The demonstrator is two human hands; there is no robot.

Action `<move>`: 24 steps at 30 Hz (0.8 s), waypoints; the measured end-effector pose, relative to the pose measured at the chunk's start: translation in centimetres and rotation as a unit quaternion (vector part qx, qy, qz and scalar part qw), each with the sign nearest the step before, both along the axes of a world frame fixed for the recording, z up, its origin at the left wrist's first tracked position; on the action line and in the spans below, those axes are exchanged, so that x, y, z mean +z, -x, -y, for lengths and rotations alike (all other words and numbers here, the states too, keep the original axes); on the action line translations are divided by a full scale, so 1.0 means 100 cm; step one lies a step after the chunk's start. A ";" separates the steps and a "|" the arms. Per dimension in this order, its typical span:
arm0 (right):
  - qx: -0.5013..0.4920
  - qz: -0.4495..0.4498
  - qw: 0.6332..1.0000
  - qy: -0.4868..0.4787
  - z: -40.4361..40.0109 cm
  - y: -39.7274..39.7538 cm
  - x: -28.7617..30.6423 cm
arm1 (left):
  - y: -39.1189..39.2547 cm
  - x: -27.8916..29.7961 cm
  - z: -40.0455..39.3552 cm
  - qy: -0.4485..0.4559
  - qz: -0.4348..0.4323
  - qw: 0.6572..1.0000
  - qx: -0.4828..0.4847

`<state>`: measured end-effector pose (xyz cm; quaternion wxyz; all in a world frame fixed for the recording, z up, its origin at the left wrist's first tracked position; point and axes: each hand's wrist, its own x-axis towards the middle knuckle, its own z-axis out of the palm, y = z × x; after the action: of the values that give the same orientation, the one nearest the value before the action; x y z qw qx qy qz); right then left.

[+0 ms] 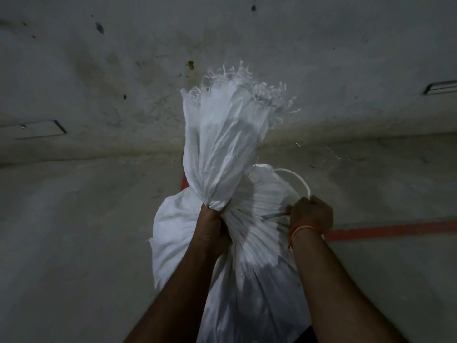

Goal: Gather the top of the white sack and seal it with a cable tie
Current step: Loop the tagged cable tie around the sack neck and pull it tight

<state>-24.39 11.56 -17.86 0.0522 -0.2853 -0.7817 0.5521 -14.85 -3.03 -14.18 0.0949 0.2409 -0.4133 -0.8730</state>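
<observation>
White woven sack (188, 233) neck bunched tight in my left hand (214, 220) — my right hand (310, 214), fisted on the cable tie (300, 180), should wrap snug below that grip — no slack.

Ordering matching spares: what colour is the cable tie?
White, like the sack; the cable tie shows in the head view.

Dim overall, with a greyish cast over the concrete floor (99, 219) and darker falloff toward the corners. Brightest on the white sack (222, 134), its frayed top softly blurred, with shadow from the forearms across the lower folds. Strong wide-angle bending at the edges, curving the red line (395, 230) and the floor seams; fine grain and soft focus throughout, no glare
</observation>
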 end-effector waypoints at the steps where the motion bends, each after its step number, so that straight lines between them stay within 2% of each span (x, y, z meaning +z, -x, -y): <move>1: 0.027 -0.027 0.999 -0.011 0.005 0.002 0.002 | -0.001 -0.004 0.003 0.006 -0.003 1.000 -0.011; 5: 0.171 -0.080 0.982 0.006 0.020 0.006 0.013 | 0.001 -0.007 0.010 0.041 0.001 0.998 -0.044; 7: 0.265 -0.095 0.959 0.046 0.024 0.004 0.020 | 0.003 -0.004 0.012 0.079 0.007 0.996 -0.041; 10: 0.384 -0.086 0.918 0.055 0.026 0.001 0.030 | 0.008 -0.006 0.016 0.138 0.019 0.990 -0.039; 12: 0.424 -0.045 0.901 0.081 0.025 0.000 0.036 | 0.010 -0.002 0.015 0.202 0.041 0.977 -0.046; 15: 0.453 -0.026 0.890 0.041 0.025 -0.002 0.042 | 0.012 0.006 0.016 0.336 0.047 0.938 -0.071; 17: 0.472 -0.025 0.881 0.014 0.027 -0.005 0.045 | 0.015 0.012 0.017 0.451 0.020 0.892 -0.021; 18: 0.487 -0.019 0.873 -0.009 0.029 -0.007 0.046 | 0.015 0.011 0.019 0.528 -0.001 0.849 -0.009; 19: 0.497 -0.010 0.867 -0.026 0.031 -0.009 0.046 | 0.016 0.007 0.022 0.612 0.002 0.791 -0.012; 20: 0.504 0.003 0.863 -0.023 0.033 -0.011 0.046 | 0.017 0.003 0.024 0.686 0.021 0.728 -0.006; 21: 0.511 0.003 0.860 0.005 0.033 -0.014 0.044 | 0.017 0.001 0.024 0.726 0.055 0.685 0.010; 23: 0.538 -0.010 0.841 0.057 0.031 -0.023 0.044 | 0.016 0.002 0.023 0.758 0.110 0.643 0.026; 24: 0.564 -0.023 0.824 0.053 0.031 -0.028 0.044 | 0.016 -0.001 0.024 0.768 0.123 0.628 0.014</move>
<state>-21.60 8.50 -13.46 -0.2655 0.2154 -0.7743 0.5325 -16.40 -5.47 -14.23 0.2064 0.1920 -0.9384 -0.1996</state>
